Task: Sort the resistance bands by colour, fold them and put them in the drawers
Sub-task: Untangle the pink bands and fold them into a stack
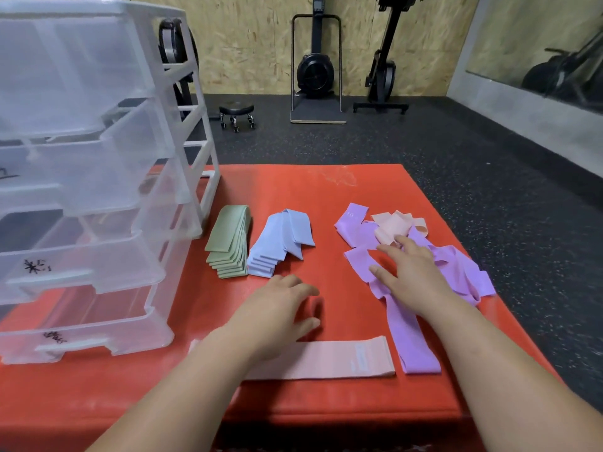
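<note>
a red mat [326,187] fills the middle of the view, raised above a dark speckled floor [473,190]. on its left side stands a clear plastic drawer unit [98,177] with all its drawers pushed in (the two lowest fronts carry black scribbled marks).

on the right of the mat lies a loose heap of purple bands [456,269], unfolded and overlapping, with one long strip trailing toward the near edge. just beside that strip's end a pink band [326,358] lies flat and crosswise. near the drawer unit a folded green stack [228,243] sits touching a folded blue stack [280,239]. a few peach bands [391,226] lie crumpled at the far side of the purple heap.

the right hand [411,275] rests flat on the purple heap, fingers straight and apart, tips reaching the peach bands. the left hand [277,308] is over bare mat between the blue stack and the pink band, fingers relaxed, spread and holding nothing; it looks slightly blurred, and i cannot tell whether the palm touches the mat.
</note>
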{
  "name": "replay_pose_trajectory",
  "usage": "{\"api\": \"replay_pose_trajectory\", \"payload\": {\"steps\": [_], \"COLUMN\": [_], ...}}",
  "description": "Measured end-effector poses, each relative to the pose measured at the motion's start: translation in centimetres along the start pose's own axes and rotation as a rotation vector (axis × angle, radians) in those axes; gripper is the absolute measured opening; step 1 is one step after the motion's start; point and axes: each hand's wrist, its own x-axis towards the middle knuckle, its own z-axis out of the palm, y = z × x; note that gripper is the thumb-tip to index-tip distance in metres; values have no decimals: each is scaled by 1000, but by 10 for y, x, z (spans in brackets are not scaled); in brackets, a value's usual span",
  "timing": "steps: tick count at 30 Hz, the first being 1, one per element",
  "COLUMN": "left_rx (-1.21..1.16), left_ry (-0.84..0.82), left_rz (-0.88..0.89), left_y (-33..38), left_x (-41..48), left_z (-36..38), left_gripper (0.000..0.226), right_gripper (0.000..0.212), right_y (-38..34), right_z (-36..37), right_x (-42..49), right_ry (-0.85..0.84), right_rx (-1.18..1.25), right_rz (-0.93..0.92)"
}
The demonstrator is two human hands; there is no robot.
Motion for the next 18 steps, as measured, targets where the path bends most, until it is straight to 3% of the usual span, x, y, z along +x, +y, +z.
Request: {"api": "replay_pose_trajectory", "payload": {"steps": [7,10,13,15,18], "left_rx": [104,84,58,37,-17], "left_ry": [-28,-69,-99,-82,-39], "left_rz": [8,4,3,-14,-30], "left_y": [5,10,13,18,28], "left_x": [4,-2,-11,-18,-24], "left_z": [6,-1,-10,-15,-24], "left_gripper": [48,49,54,59,62], "right_gripper": [64,57,32,28,20], "right_y": [1,-3,-15,-23,-32], "right_z": [14,7,-19,-41,-66], "right_x": [19,15,1,-13,-39], "right_ry": [-8,96,318,457,527], "right_rx": [-73,8,192,352,693], "right_rz": [102,72,3,-4,41]}}
